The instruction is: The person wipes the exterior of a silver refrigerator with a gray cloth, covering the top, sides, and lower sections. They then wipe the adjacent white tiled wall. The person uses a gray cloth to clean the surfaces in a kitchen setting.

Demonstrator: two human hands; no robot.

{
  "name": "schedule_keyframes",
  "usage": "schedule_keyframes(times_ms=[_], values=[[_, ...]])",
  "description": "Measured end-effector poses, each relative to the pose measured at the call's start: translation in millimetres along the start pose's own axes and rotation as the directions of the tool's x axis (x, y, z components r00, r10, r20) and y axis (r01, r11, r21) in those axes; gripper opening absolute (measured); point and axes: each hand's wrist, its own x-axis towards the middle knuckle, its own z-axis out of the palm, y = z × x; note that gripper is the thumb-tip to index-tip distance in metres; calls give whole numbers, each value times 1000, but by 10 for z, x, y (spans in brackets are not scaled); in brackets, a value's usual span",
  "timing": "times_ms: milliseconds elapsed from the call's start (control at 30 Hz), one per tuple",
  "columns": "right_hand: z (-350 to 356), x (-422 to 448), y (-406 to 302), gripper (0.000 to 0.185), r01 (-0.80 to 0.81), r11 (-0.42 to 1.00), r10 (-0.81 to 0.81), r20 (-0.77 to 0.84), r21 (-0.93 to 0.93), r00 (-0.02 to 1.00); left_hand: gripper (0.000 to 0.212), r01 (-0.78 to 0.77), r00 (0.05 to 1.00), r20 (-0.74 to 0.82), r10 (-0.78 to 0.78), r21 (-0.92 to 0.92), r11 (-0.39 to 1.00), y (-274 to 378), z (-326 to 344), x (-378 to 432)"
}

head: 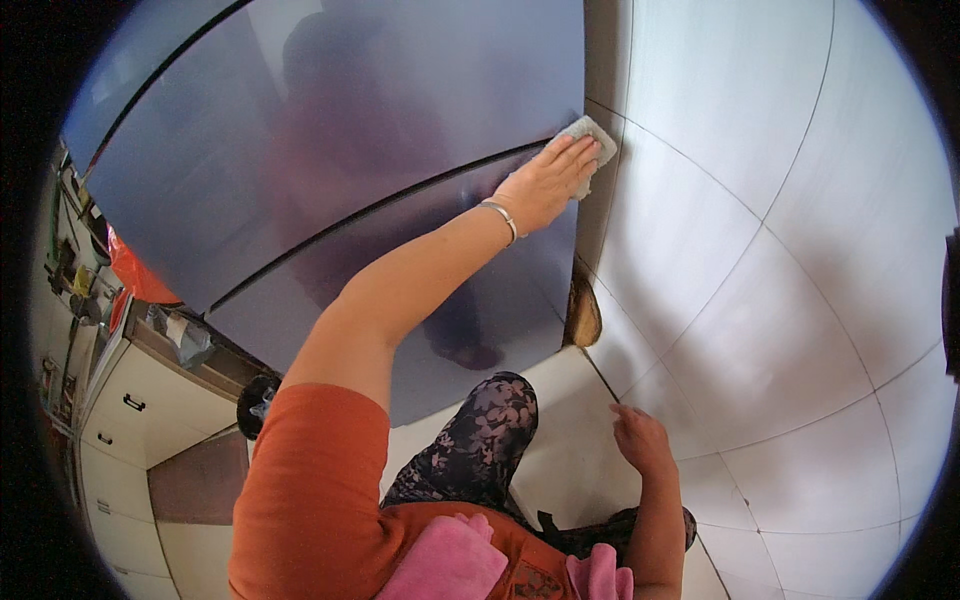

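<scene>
My left hand lies flat over a folded light-grey cloth. It presses the cloth to the right edge of a glossy blue-grey refrigerator front, where a dark seam between two door panels ends. A silver bangle circles the left wrist. Lower down, my right hand hangs by the white tiled wall with its fingers curled. Nothing shows in it, though its palm is turned away. My reflection appears faintly on the panels.
White wall tiles rise close on the right. A brown wooden piece stands between refrigerator and wall. Pale drawer cabinets line the left, with an orange-red plastic bag above. My bent knee is near the lower panel.
</scene>
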Motion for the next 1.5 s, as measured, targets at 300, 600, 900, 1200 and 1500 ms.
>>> schedule_keyframes(times_ms=[300,600,900,1200,1500], values=[[3,-49,-23,30,-17,1000,17,26,13,1000,64,-249,960,147,237,67,966,801,268,-188],[-60,-160,-95,34,-94,996,94,73,-14,993,70,-446,876,211,434,10,895,2007,993,-811],[-74,-178,-126,36,-129,991,133,119,-43,984,63,-579,761,280,585,-113,807,2684,1252,-1668],[-103,-234,-32,36,-128,988,135,82,-82,987,64,-364,875,229,426,-268,892,1746,802,-1229],[-131,-348,63,35,-89,996,88,-24,-12,996,65,58,995,86,-46,-138,989,-311,-155,-604]])
